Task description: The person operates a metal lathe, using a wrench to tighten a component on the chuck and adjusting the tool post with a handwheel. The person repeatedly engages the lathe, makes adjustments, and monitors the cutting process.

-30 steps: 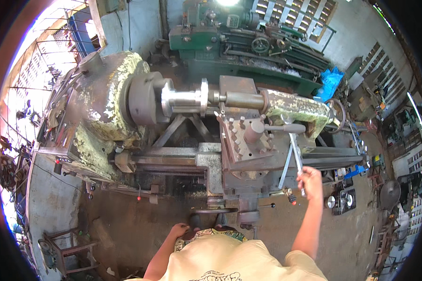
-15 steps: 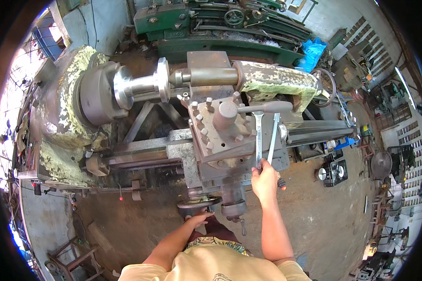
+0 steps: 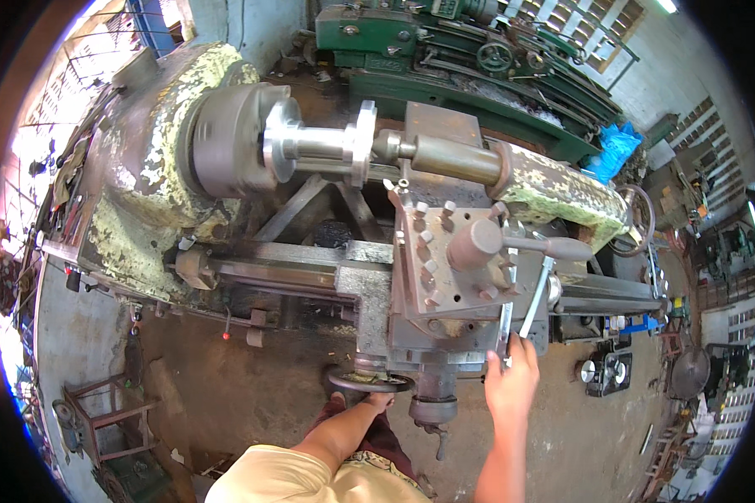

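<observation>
A large old lathe (image 3: 168, 176) with peeling yellow-green paint fills the middle. Its chuck (image 3: 226, 151) holds a shiny stepped metal workpiece (image 3: 323, 147), backed by the tailstock (image 3: 528, 189). My right hand (image 3: 512, 381) grips the lower ends of two steel wrenches (image 3: 524, 310) that lie against the right side of the square tool post (image 3: 453, 256). My left hand (image 3: 376, 398) rests on the round carriage handwheel (image 3: 369, 383) below the apron.
A second green lathe (image 3: 445, 50) stands behind. A blue bag (image 3: 617, 151) lies at the right rear. A small metal stool (image 3: 101, 419) stands at the lower left. Motors and parts (image 3: 604, 373) sit on the concrete floor to the right.
My head has moved closer, so the lathe looks larger. My right hand with the wrenches has shifted left to the tool post's side. My left hand has reached the handwheel.
</observation>
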`<state>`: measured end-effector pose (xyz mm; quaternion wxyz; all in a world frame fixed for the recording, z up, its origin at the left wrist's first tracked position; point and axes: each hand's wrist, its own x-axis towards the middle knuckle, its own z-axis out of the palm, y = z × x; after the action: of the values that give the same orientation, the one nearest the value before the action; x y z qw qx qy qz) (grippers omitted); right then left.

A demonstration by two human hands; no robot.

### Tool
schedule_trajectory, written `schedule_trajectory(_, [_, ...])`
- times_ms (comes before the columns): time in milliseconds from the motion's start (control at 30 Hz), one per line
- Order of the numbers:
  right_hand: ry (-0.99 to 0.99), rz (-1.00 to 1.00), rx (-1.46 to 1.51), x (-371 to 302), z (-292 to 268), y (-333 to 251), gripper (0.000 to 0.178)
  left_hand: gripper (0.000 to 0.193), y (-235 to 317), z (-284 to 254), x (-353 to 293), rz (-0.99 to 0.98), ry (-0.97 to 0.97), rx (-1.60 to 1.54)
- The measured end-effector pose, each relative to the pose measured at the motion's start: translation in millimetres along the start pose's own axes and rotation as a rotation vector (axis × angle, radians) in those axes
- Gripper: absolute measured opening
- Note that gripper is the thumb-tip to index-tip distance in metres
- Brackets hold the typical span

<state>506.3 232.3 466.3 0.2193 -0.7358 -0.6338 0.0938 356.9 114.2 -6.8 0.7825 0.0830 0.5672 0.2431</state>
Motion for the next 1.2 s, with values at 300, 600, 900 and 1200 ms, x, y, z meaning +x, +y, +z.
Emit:
schedule_trajectory(300, [0.226,-0.100,0.282,-129,-6,-7,0.010,0.017,9,-3,-26,0.040,-0.132,-0.091])
schedule_trajectory(600, [-0.145,0.195,0.229,-134,38,68,0.032,0.015,24,6,-37,0.058,-0.187,-0.078])
schedule_trajectory(900, [-0.383,0.508,0.844,-140,110,78,0.073,0.022,74,65,-132,-0.178,-0.189,-0.247])
schedule_trajectory(1200, [-0.514,0.486,0.623,-117,98,60,0.088,0.017,75,-94,-141,-0.040,0.355,0.110])
